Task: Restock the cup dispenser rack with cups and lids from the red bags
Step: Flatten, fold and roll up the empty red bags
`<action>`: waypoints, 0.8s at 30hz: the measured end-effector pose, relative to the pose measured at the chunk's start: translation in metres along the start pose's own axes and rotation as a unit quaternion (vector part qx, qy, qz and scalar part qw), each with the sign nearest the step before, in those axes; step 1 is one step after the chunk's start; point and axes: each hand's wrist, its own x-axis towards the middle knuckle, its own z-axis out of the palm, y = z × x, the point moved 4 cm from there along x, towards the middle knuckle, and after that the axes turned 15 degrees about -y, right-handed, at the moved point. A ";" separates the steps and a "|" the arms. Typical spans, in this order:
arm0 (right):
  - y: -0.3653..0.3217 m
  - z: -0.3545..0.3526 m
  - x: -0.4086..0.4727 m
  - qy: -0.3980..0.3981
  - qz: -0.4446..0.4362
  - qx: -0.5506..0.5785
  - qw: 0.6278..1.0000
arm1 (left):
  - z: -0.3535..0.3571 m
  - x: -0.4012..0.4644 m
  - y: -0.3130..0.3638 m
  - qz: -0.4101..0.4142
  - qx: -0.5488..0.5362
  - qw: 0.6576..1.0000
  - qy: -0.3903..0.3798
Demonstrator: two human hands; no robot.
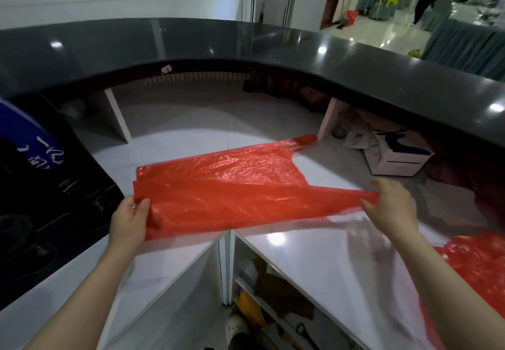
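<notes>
One flat, translucent red plastic bag (226,186) is held over the white counter (314,262), pinched by the left hand (130,220) and the right hand (390,205) at opposite ends.

White counter (314,262) bears a flattened red bag (224,186) and a second red bag (475,262).

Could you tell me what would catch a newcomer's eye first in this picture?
The flat red bag stretched across the middle of the white counter, with the left hand gripping its bottom end and the right hand pinching a handle. Next, the glossy black raised countertop curving behind it, and a second crumpled red bag at the right edge.
</notes>
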 end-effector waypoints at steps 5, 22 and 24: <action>0.021 0.035 -0.003 0.049 0.097 0.342 0.933 | -0.002 0.008 0.003 0.011 -0.012 0.999 0.036; -0.090 0.065 0.067 -0.202 -0.162 0.590 0.764 | -0.018 0.011 -0.005 -0.048 -0.047 0.994 0.082; -0.082 0.061 0.072 -0.190 -0.164 0.559 0.791 | -0.016 0.012 0.001 -0.034 -0.036 0.994 0.098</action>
